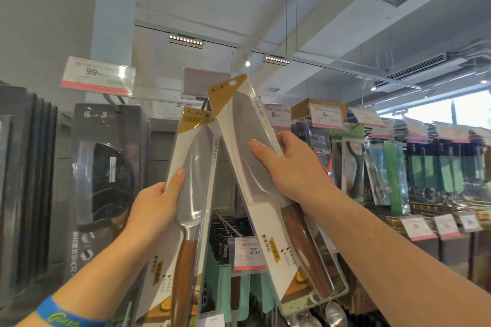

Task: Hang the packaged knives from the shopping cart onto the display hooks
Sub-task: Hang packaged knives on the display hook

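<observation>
Two packaged cleavers with wooden handles and white-and-gold cards are raised in front of the shelf. My left hand (156, 199) grips the left packaged knife (196, 167) by its left edge; its hang hole sits near a display hook (203, 103). My right hand (289, 164) grips the right packaged knife (247, 125) around the blade's middle, tilted left, its top hole up beside a blank price tag holder (204, 82). The two packs touch near their tops. The shopping cart is out of view.
Dark boxed knives (106, 172) hang at left under a 99 price tag (97, 75). Below hang teal-handled items with a 25 tag (248, 253). Peelers and utensils (353, 167) fill hooks to the right, and spoons (334, 313) hang at the bottom.
</observation>
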Action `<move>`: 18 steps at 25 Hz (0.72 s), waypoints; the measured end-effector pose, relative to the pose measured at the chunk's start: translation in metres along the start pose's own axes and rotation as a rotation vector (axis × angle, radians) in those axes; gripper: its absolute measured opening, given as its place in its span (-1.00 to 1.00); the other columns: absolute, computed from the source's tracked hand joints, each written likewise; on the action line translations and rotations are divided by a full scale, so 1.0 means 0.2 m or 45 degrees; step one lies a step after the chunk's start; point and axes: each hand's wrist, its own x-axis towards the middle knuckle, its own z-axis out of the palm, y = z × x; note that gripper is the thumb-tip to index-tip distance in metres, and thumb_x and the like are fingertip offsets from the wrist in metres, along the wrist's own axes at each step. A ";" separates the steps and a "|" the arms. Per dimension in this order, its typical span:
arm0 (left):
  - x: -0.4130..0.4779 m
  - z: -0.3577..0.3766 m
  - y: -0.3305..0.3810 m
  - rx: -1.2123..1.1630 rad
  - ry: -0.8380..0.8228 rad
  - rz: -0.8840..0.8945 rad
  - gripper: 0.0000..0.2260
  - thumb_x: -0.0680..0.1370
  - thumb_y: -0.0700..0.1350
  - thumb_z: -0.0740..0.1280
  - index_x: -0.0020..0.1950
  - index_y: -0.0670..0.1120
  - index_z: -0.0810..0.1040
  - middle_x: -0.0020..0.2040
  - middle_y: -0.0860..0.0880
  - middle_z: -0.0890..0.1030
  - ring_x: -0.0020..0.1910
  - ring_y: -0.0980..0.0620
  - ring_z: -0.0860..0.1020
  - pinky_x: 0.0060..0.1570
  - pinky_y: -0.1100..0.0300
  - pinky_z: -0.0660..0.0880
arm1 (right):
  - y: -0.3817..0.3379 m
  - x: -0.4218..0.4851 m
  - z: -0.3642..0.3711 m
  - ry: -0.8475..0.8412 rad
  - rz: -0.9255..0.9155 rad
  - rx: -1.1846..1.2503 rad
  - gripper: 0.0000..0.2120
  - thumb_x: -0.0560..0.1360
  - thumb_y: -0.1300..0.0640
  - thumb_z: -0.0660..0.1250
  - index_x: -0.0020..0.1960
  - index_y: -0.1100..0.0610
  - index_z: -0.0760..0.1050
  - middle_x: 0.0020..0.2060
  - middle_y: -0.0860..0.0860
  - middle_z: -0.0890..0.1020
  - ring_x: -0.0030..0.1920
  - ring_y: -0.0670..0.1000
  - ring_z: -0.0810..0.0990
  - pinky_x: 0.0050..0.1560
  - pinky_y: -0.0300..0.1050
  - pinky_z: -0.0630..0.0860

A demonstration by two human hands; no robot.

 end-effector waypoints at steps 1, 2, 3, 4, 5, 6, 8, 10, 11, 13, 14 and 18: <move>0.00 0.00 0.00 0.013 0.003 0.008 -0.46 0.55 0.36 0.19 -0.39 -0.04 0.50 -0.53 0.11 0.56 -0.47 0.13 0.54 -0.38 0.16 0.37 | -0.01 0.00 0.00 -0.001 -0.005 -0.002 -0.74 0.50 -0.27 0.39 0.03 -0.13 0.48 -0.07 -0.19 0.65 -0.08 -0.15 0.65 0.03 -0.02 0.62; 0.00 -0.01 -0.01 0.015 -0.003 0.005 -0.46 0.55 0.36 0.19 -0.38 -0.04 0.50 -0.53 0.10 0.56 -0.43 0.09 0.55 -0.37 0.16 0.39 | -0.01 0.00 0.00 -0.002 -0.011 -0.005 -0.75 0.50 -0.27 0.39 0.01 -0.14 0.48 -0.07 -0.20 0.65 -0.09 -0.15 0.65 0.01 -0.04 0.62; 0.01 -0.01 -0.01 0.005 -0.025 -0.010 -0.47 0.54 0.37 0.18 -0.32 -0.05 0.55 -0.45 0.09 0.61 -0.36 0.04 0.60 -0.34 0.14 0.43 | -0.02 0.00 0.00 -0.004 -0.014 -0.014 -0.75 0.50 -0.28 0.38 0.01 -0.14 0.47 -0.07 -0.20 0.65 -0.10 -0.16 0.65 0.00 -0.05 0.61; 0.01 -0.01 -0.02 -0.003 -0.047 -0.033 -0.46 0.54 0.38 0.18 -0.22 -0.06 0.61 -0.33 0.05 0.67 -0.27 -0.02 0.64 -0.29 0.12 0.48 | -0.02 0.00 0.00 -0.008 -0.013 -0.024 -0.74 0.50 -0.28 0.38 0.03 -0.13 0.48 -0.07 -0.20 0.65 -0.10 -0.15 0.64 -0.01 -0.05 0.61; 0.02 -0.01 -0.03 0.002 -0.057 -0.052 -0.45 0.54 0.39 0.17 -0.14 -0.06 0.65 -0.23 -0.01 0.70 -0.20 -0.06 0.67 -0.22 0.08 0.53 | -0.02 0.00 0.01 -0.011 -0.008 -0.030 -0.72 0.51 -0.28 0.37 0.05 -0.13 0.48 -0.07 -0.19 0.64 -0.10 -0.15 0.64 -0.01 -0.05 0.62; 0.01 -0.01 -0.03 0.017 -0.059 -0.060 -0.45 0.55 0.39 0.17 -0.09 -0.06 0.66 -0.17 -0.05 0.70 -0.16 -0.08 0.67 -0.16 0.05 0.56 | -0.01 0.00 0.01 -0.012 -0.002 -0.033 -0.70 0.51 -0.28 0.37 0.08 -0.11 0.48 -0.06 -0.19 0.64 -0.09 -0.14 0.65 -0.01 -0.05 0.62; 0.01 -0.01 -0.03 0.040 -0.042 -0.043 -0.43 0.55 0.39 0.15 -0.08 -0.08 0.66 -0.15 -0.08 0.70 -0.16 -0.10 0.67 -0.11 0.00 0.58 | 0.00 0.00 0.01 -0.017 0.006 -0.039 -0.69 0.51 -0.29 0.37 0.09 -0.11 0.48 -0.06 -0.19 0.64 -0.09 -0.14 0.65 -0.02 -0.06 0.63; 0.00 -0.01 -0.04 0.064 0.005 0.018 -0.37 0.55 0.39 0.15 -0.12 -0.17 0.64 -0.19 -0.14 0.69 -0.20 -0.16 0.65 -0.12 -0.05 0.57 | 0.01 0.00 0.02 -0.015 0.012 -0.047 -0.71 0.51 -0.29 0.37 0.07 -0.13 0.48 -0.07 -0.19 0.65 -0.10 -0.15 0.65 -0.03 -0.06 0.63; 0.00 -0.01 -0.04 0.074 0.027 0.055 -0.33 0.55 0.39 0.15 -0.14 -0.22 0.63 -0.22 -0.17 0.68 -0.21 -0.21 0.64 -0.16 -0.05 0.56 | 0.01 0.00 0.02 -0.009 0.014 -0.046 -0.71 0.50 -0.29 0.38 0.06 -0.13 0.48 -0.07 -0.19 0.65 -0.11 -0.15 0.65 -0.03 -0.06 0.62; 0.00 0.00 -0.04 0.082 0.036 0.066 -0.32 0.55 0.39 0.16 -0.15 -0.23 0.64 -0.24 -0.17 0.68 -0.21 -0.22 0.64 -0.17 -0.04 0.55 | 0.02 0.00 0.01 0.000 0.010 -0.043 -0.70 0.50 -0.29 0.38 0.08 -0.11 0.50 -0.07 -0.19 0.66 -0.11 -0.15 0.65 -0.03 -0.05 0.62; 0.00 0.00 -0.04 0.080 0.024 0.041 -0.34 0.56 0.39 0.15 -0.14 -0.21 0.65 -0.22 -0.16 0.68 -0.20 -0.20 0.65 -0.12 -0.07 0.57 | 0.02 0.00 0.01 -0.002 0.010 -0.048 -0.68 0.50 -0.29 0.38 0.10 -0.11 0.50 -0.06 -0.19 0.66 -0.10 -0.14 0.66 -0.02 -0.03 0.62; 0.01 0.02 -0.03 0.080 -0.029 -0.006 -0.37 0.58 0.36 0.15 -0.08 -0.19 0.66 -0.15 -0.15 0.69 -0.15 -0.18 0.66 -0.02 -0.13 0.59 | 0.01 0.02 0.02 -0.008 -0.002 -0.058 -0.66 0.51 -0.29 0.37 0.12 -0.09 0.49 -0.04 -0.16 0.65 -0.06 -0.10 0.66 0.02 0.04 0.64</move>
